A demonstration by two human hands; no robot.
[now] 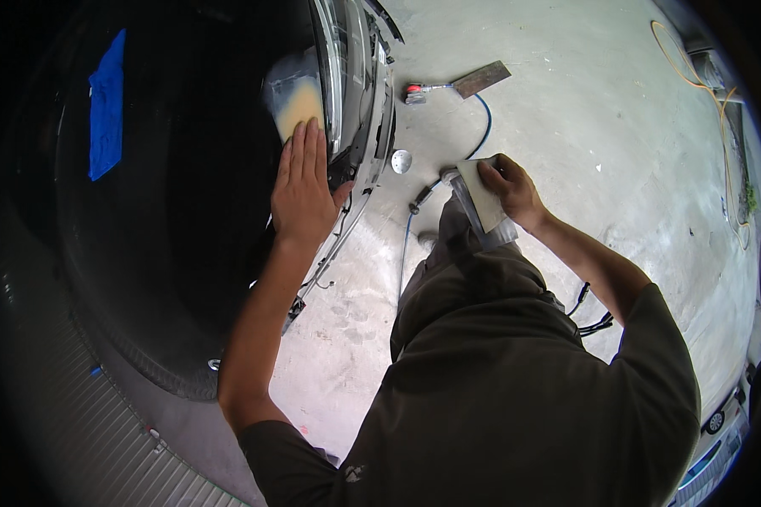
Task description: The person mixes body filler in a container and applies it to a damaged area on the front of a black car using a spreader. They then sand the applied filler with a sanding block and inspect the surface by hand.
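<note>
My left hand (304, 188) lies flat on a dark car's hood, with fingers stretched forward. Its fingertips touch a sanded patch of pale yellow body filler (303, 103) ringed by dull grey, close beside the headlight (334, 76). Over the floor, above my leg, my right hand (516, 193) grips a sanding pad (482, 198) by its right edge. The pad is flat, rectangular and cream-coloured, with a grey border showing along its lower end. Its underside is hidden.
Blue masking film (107, 106) is stuck on the hood's far left. The car's front bumper area (372, 144) is uncovered, with loose wiring. On the floor are a long flat sanding tool (482, 79), a blue air hose (488, 118), a round white disc (402, 161) and an orange hose (693, 83).
</note>
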